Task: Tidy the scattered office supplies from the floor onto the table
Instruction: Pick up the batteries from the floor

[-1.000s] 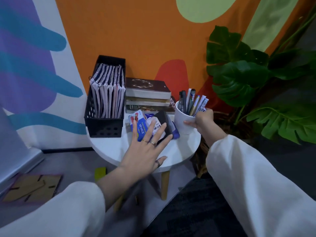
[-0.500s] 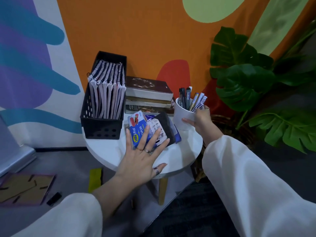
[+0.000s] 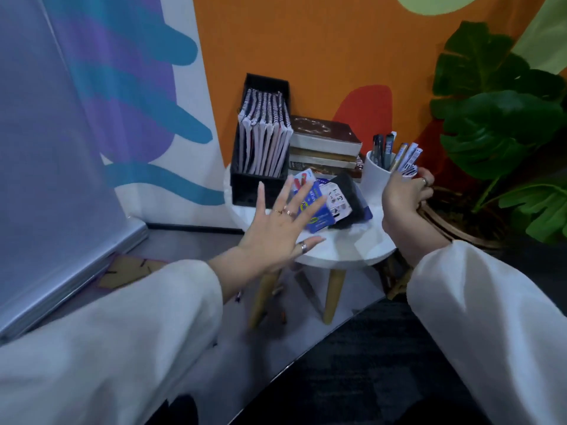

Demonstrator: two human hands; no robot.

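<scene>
Two hands | left hand spread | right hand grips cup

Little can be read: the blue stapler package on the white table carries vertical white lettering that looks like "STAPLER", partly hidden by the fingers of the left hand and blurred; its yellow round logo is illegible. The book spines farther back and the white labels in the cup at the right bear print too small to make out.
</scene>
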